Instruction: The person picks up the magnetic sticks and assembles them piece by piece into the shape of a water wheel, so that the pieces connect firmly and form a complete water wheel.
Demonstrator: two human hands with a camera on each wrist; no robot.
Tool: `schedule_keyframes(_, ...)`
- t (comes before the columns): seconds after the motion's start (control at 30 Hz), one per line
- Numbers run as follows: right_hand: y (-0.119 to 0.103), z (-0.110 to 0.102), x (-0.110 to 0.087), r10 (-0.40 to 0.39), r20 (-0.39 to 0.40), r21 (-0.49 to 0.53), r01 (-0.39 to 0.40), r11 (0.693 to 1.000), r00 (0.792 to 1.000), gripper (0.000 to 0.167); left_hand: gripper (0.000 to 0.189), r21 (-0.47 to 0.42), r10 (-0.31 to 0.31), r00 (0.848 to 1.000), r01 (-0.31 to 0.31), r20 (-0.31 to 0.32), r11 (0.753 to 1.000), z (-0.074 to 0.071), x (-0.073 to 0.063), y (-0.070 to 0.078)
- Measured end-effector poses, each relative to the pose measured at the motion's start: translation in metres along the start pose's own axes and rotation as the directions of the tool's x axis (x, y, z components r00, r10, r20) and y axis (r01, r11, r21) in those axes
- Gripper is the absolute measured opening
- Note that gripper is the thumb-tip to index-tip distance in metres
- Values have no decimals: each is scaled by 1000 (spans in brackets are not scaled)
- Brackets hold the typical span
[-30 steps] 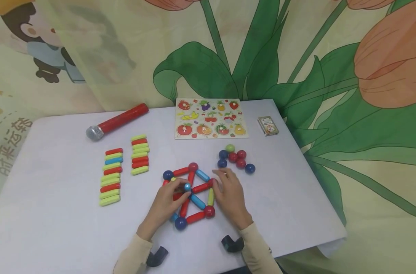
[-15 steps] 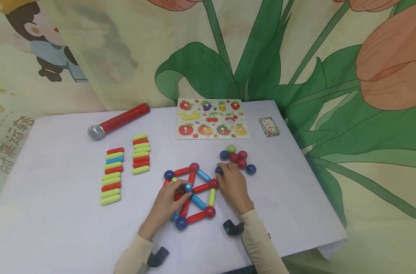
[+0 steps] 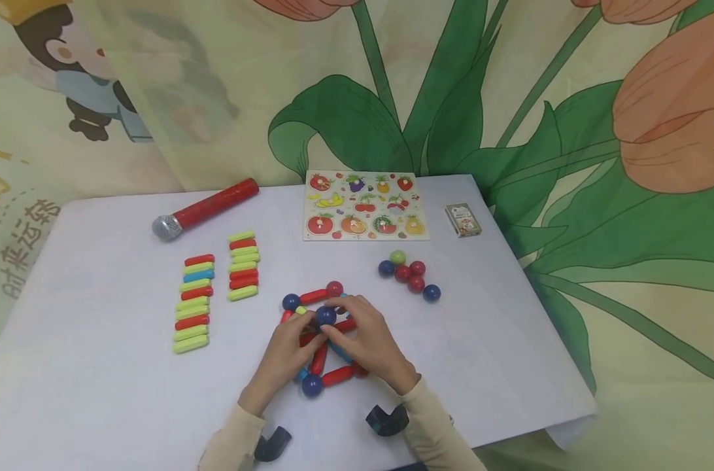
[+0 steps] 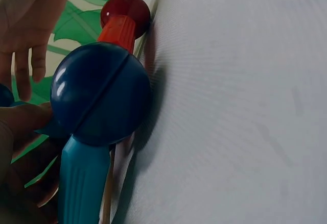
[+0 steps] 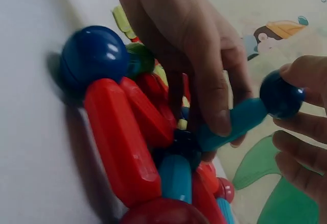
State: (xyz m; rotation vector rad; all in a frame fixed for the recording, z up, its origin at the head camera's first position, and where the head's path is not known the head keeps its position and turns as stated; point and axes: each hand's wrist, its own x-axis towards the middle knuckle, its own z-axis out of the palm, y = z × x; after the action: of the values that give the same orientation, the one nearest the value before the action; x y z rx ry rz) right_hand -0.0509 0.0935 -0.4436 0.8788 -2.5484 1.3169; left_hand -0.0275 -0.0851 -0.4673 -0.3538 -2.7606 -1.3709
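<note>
Between both hands, a dark blue ball (image 3: 325, 316) sits at the top of a light blue magnetic rod (image 5: 245, 119). My left hand (image 3: 286, 347) pinches that rod, which stands up from a dark ball (image 5: 186, 150) in the middle of the built frame. My right hand (image 3: 369, 337) holds the upper ball between thumb and fingers, right at the rod's end. Around them lies a flat frame of red, light blue and yellow-green rods joined by balls, with a red rod (image 3: 337, 375) and a blue corner ball (image 3: 312, 385) nearest me. Both hands cover part of it.
Two columns of loose rods (image 3: 191, 322) lie to the left. Several loose balls (image 3: 416, 284) cluster to the right. Farther back are a red toy microphone (image 3: 216, 203), a fruit puzzle board (image 3: 365, 206) and a small card box (image 3: 463, 220). Black curved pieces (image 3: 272, 445) are by the wrists.
My right hand picked up a blue ball near the loose cluster and brought it left to the top of the light blue rod. My left hand has kept its pinch in place.
</note>
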Motion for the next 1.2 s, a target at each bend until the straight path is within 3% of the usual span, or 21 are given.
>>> schedule_keyframes(0.33,-3,3,-3,40,33,2,-41,999,999,42,34,-3,7,1000,-7,-6,1000,0,1,0)
schedule_keyframes(0.57,2,2,-13,139,58,-37,-137,990,989,53,40,10,8,1000,-8,25,1000,-2,0,-3)
schedule_keyframes(0.7,12,-3,-25,225,20,-12,-225,974,974,51,44,-56,-10,996,15,85,998,-16,0,-9)
schedule_keyframes(0.83,25,-7,-39,281,-54,-41,-283,958,958,43,43,-112,-75,993,85,90,990,-40,-2,-17)
schedule_keyframes(0.97,36,-14,-52,352,-107,-86,-361,929,930,35,36,-66,-129,992,129,-10,990,-59,-2,-29)
schedule_keyframes(1.07,42,-17,-58,430,-113,-114,-442,890,896,33,36,94,-125,982,139,-144,986,-68,2,-39)
schedule_keyframes(1.13,45,-17,-61,465,-111,-124,-477,870,878,31,39,237,-101,971,153,-219,959,-72,5,-45)
schedule_keyframes(1.2,46,-17,-63,480,-107,-119,-491,863,871,30,42,354,-89,961,181,-262,918,-75,7,-50)
